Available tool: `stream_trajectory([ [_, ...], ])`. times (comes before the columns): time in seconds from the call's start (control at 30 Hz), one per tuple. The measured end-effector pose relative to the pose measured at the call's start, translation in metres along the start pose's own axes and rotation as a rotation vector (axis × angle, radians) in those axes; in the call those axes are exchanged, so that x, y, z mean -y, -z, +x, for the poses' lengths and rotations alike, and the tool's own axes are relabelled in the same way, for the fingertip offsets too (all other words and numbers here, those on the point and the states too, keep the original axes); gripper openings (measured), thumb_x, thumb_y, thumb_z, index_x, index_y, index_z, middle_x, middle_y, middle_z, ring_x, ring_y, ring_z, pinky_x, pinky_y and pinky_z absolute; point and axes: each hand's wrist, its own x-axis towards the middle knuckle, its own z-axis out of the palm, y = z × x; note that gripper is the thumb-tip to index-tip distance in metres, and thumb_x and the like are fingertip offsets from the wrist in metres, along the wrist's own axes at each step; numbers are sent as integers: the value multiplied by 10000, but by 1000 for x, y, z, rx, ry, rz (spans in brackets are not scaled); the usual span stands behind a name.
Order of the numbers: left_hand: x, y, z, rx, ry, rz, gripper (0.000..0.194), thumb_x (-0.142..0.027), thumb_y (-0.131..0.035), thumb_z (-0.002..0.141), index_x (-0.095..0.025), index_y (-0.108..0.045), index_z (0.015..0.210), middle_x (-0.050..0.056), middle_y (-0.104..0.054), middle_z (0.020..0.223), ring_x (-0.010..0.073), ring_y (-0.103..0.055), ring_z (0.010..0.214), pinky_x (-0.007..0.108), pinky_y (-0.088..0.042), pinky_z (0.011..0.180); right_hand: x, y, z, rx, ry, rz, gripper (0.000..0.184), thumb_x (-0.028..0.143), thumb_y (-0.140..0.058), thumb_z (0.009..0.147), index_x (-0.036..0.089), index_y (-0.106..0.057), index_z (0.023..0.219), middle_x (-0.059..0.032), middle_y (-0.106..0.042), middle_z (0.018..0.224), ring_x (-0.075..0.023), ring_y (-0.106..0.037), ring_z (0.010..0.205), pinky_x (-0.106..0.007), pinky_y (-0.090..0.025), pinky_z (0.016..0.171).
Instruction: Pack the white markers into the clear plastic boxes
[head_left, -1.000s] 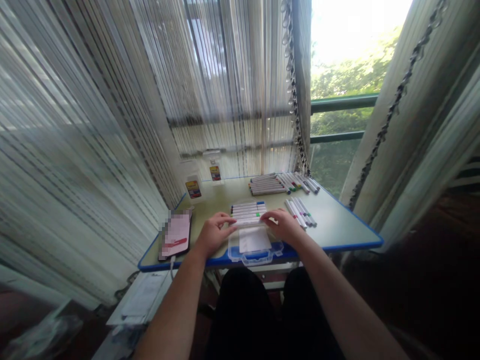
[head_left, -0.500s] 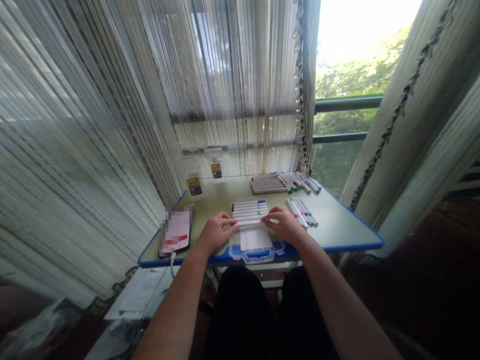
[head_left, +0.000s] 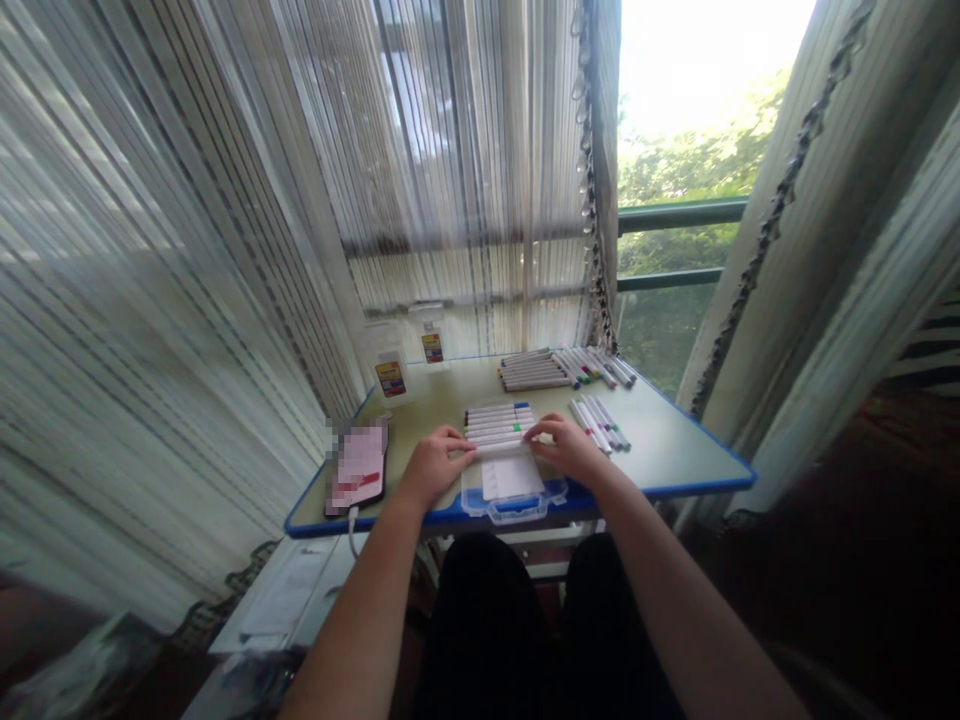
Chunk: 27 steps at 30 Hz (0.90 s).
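The markers (head_left: 499, 425) stay put between the left hand (head_left: 436, 465) and right hand (head_left: 570, 448).

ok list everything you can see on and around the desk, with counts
desk: 1, pale green top with blue edge, below the window
marker row: several, white with coloured ends, centre of desk
marker bunch: many, white and grey, far edge of desk
marker cluster: several, white, right of centre
plastic box: 1, clear with blue trim, near edge of desk
bottles: 2, clear with yellow-red labels, far left of desk
phone: 1, dark with blurred screen, left edge of desk, cable attached
curtains: sheer, striped grey-white, left of window
left hand: 1, at the marker row's left end
right hand: 1, at the marker row's right end
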Motion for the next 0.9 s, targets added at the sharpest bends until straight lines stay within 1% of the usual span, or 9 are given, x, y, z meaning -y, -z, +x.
stream_trajectory([
  [0.13, -2, -2, -2, -10, -54, 55, 144, -265, -623, 763, -200, -735, 827, 37, -643, 858, 145, -610, 764, 276, -479, 744, -3, -2, 0, -22, 10, 2, 131, 118, -618, 709, 174, -721, 768, -63, -590, 872, -166, -585, 824, -297, -457, 802],
  [0.2, -3, -2, -3, -10, -68, 76, 146, -262, -616, 767, -205, -734, 831, 35, -644, 864, 144, -614, 764, 275, -480, 745, -4, -3, 1, -31, 13, 3, 112, 128, -622, 709, 172, -717, 748, -61, -593, 860, -165, -589, 816, -299, -461, 800],
  [0.4, -4, -1, -3, 3, -63, 107, 171, -292, -598, 779, -200, -731, 836, 45, -630, 898, 155, -611, 778, 288, -480, 752, -2, -2, 1, -35, 28, -6, 109, 131, -630, 705, 182, -725, 725, -55, -609, 838, -165, -608, 795, -303, -468, 803],
  [0.6, -7, -1, -3, 28, -69, 123, 185, -284, -568, 795, -194, -725, 831, 52, -613, 925, 156, -604, 794, 278, -473, 752, -1, -1, 1, -41, 28, -25, 117, 141, -634, 708, 195, -736, 727, -50, -614, 831, -159, -610, 771, -297, -474, 791],
  [0.7, -9, 0, -4, 52, -89, 135, 238, -342, -538, 820, -194, -724, 830, 50, -605, 925, 152, -602, 783, 275, -468, 750, 0, -1, 0, -35, 42, -32, 122, 135, -629, 711, 191, -736, 726, -52, -615, 829, -160, -608, 774, -298, -474, 792],
  [0.8, -13, 1, -7, 63, -112, 151, 313, -416, -492, 844, -210, -727, 836, 44, -603, 937, 143, -602, 767, 267, -465, 739, -1, -1, 0, -55, 70, -55, 112, 134, -640, 699, 193, -735, 705, -63, -610, 871, -169, -602, 800, -317, -471, 808],
  [0.9, -16, 1, -8, 42, -112, 182, 297, -406, -506, 833, -207, -726, 838, 45, -608, 941, 145, -603, 764, 266, -466, 741, -2, -3, 0, -83, 95, -70, 110, 137, -648, 690, 200, -737, 704, -68, -606, 902, -179, -595, 833, -333, -465, 830],
])
